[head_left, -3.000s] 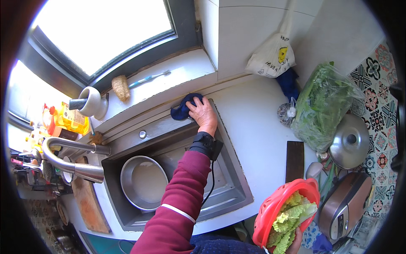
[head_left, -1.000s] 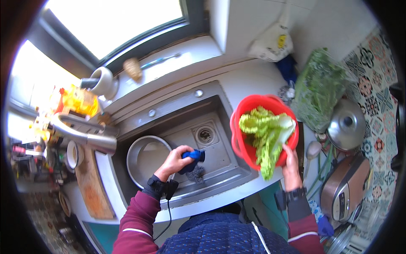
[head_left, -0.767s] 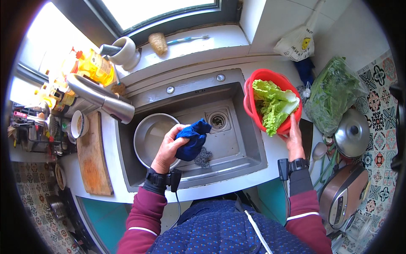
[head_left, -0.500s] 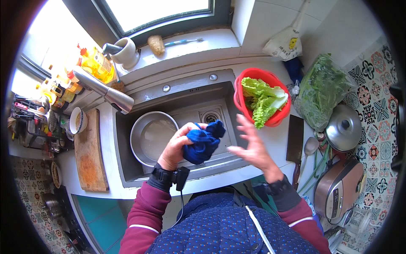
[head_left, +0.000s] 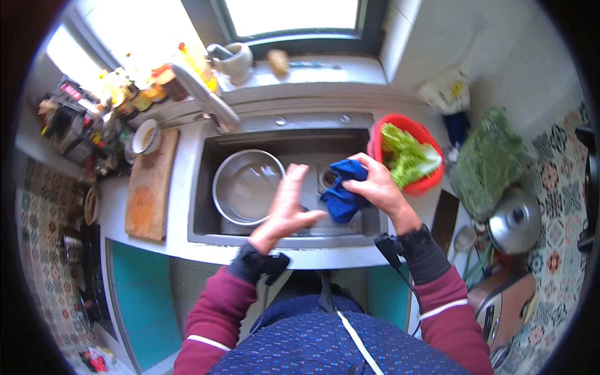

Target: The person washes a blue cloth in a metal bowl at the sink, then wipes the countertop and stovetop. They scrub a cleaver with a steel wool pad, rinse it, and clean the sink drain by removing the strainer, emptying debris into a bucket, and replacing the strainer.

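Observation:
A crumpled dark blue cloth [head_left: 343, 203] is gripped by my right hand [head_left: 379, 187] above the right part of the sink [head_left: 300, 241]. My left hand [head_left: 289, 211] is empty, its fingers stretched out and thumb apart, just left of the cloth. Beneath and beside that hand, a round metal basin [head_left: 240, 187] with cloudy water in it stands in the sink's left part. Partly hidden behind the cloth is the sink drain [head_left: 327, 180]. A red plastic basket [head_left: 431, 182] with green lettuce leaves [head_left: 406, 153] in it stands right of the sink, close to my right hand.
A wooden cutting board [head_left: 150, 194] lies left of the sink, with a white bowl [head_left: 146, 136] at its far end. The metal faucet [head_left: 215, 103] reaches over the sink's far left corner. On the right are a cleaver [head_left: 444, 219], a pot lid [head_left: 514, 222] and bagged greens [head_left: 490, 165].
The blue cloth has passed from my left hand to my right. My left hand has let go and spread its fingers. The view has shifted, so the scene sits further right.

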A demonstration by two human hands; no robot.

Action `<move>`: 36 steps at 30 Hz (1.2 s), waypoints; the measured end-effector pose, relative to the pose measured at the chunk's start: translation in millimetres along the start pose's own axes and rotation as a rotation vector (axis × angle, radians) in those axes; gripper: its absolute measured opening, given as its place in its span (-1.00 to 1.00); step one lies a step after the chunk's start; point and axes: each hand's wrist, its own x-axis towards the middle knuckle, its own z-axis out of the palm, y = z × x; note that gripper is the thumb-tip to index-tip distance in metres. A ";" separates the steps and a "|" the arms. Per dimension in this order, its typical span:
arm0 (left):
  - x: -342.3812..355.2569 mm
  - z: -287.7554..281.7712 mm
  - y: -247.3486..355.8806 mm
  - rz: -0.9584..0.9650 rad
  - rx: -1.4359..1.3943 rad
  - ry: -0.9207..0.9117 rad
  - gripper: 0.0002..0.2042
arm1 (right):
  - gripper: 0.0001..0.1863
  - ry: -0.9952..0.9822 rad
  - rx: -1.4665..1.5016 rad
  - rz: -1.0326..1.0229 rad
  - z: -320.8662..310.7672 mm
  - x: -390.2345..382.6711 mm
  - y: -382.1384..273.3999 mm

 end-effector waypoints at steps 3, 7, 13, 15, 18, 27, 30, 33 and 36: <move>30.7 47.1 5.1 0.119 -0.111 -0.003 -0.10 | -0.63 -0.057 0.062 -0.071 1.9 -4.8 -24.0; 41.2 71.5 2.8 0.024 -0.480 -0.278 -0.34 | -0.63 0.098 0.036 -0.072 -3.1 -24.4 -55.8; 47.4 -27.5 15.6 -0.099 -0.900 -0.636 -0.47 | -0.53 0.720 0.583 0.142 -14.9 -42.3 13.5; 67.9 -66.7 22.8 0.020 -0.764 -0.748 -0.34 | -0.54 0.785 0.607 0.105 -13.3 -47.8 39.8; 89.0 -106.2 28.8 0.276 -0.178 -0.785 -0.32 | -0.61 0.838 0.451 0.046 -4.1 -56.2 56.6; 83.5 -131.4 38.3 0.600 0.253 -0.101 -0.70 | -0.26 0.662 0.406 0.580 96.4 -54.0 54.6; 72.3 -121.9 28.4 0.570 0.157 -0.117 -0.67 | -0.03 -0.007 1.151 0.589 133.7 -34.3 55.7; 44.7 -112.0 7.2 0.539 -0.031 -0.210 -0.69 | 0.02 0.134 1.473 0.391 175.5 4.3 61.1; 12.9 -113.0 -14.7 0.522 0.088 -0.443 -0.68 | 0.08 0.085 1.389 0.429 178.8 27.2 73.9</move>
